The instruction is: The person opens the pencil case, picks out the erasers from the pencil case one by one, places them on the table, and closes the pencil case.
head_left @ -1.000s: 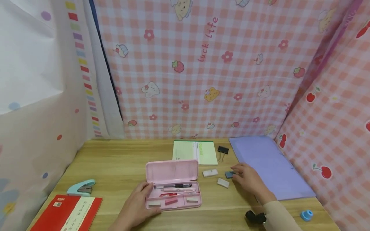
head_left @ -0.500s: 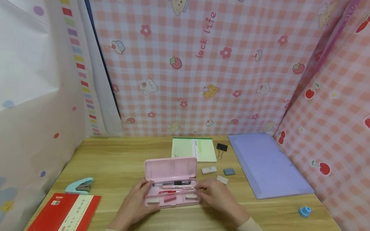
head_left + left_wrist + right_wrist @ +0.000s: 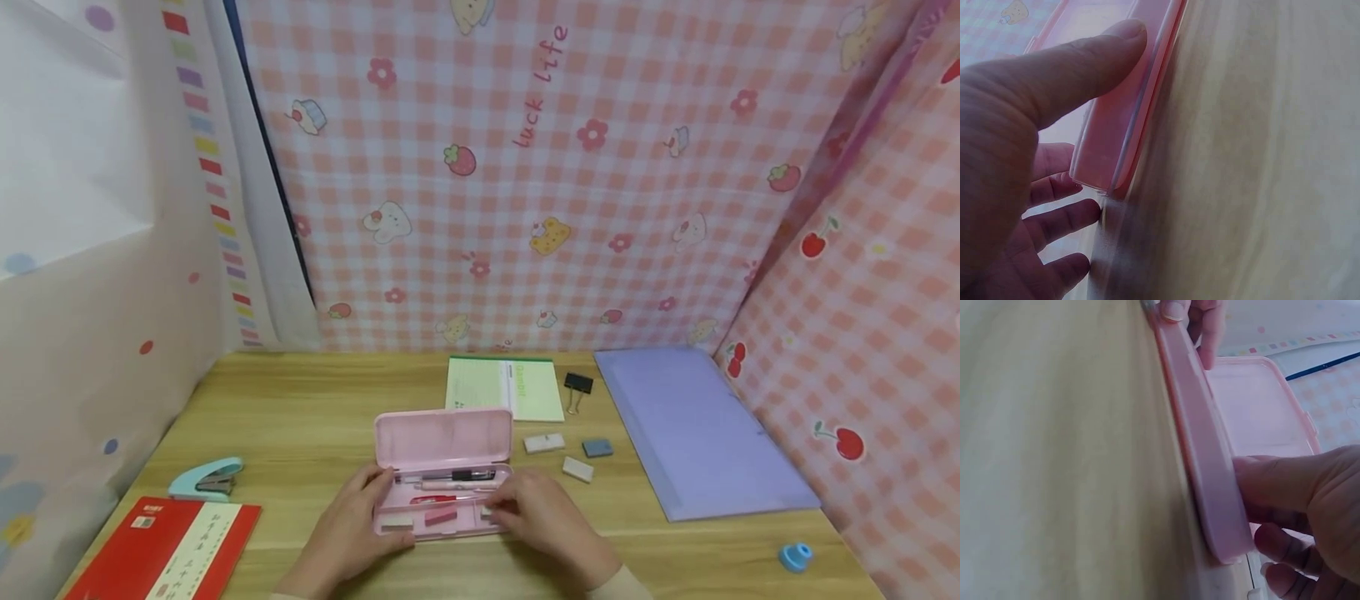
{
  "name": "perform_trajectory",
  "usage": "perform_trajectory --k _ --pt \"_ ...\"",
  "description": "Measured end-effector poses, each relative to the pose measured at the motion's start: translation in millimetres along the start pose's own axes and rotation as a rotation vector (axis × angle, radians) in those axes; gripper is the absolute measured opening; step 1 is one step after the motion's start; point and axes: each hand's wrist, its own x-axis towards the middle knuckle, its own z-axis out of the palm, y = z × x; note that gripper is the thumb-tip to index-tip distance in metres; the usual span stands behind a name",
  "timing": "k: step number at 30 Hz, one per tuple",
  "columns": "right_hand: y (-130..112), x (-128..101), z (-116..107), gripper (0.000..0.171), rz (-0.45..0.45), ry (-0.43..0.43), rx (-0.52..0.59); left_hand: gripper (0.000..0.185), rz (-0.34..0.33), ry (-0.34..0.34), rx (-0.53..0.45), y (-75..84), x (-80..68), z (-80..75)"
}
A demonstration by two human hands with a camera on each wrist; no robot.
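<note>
Right hand [image 3: 543,518] has come off the erasers onto the pink pencil case [image 3: 442,479] mid-table; left hand [image 3: 352,525] grips its other end. Light, stiff plastic, I'd say; I'd hold the ends.

Right hand [image 3: 542,518] now at pencil case [image 3: 444,475]

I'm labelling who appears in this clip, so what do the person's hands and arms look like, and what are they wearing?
Both hands are bare: no gloves, rings or watch show on the left hand or the right hand. Fingernails are short and unpainted in the wrist views. A cream-beige long sleeve ends at the right wrist; the left wrist's edge is barely in frame.
</note>
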Motion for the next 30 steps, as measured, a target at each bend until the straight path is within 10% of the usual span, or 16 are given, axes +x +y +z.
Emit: perform_trajectory --k 22,30 --pt "-2.7 0.4 -5.2 0.012 -0.063 0.02 0.014 0.098 0.01 0.012 0.012 -1.3 -1.9 0.7" --pt "27.8 -10.0 -45.5 0.013 -0.061 0.216 0.079 0.097 0.014 0.01 0.018 -2.0 -0.4 2.7"
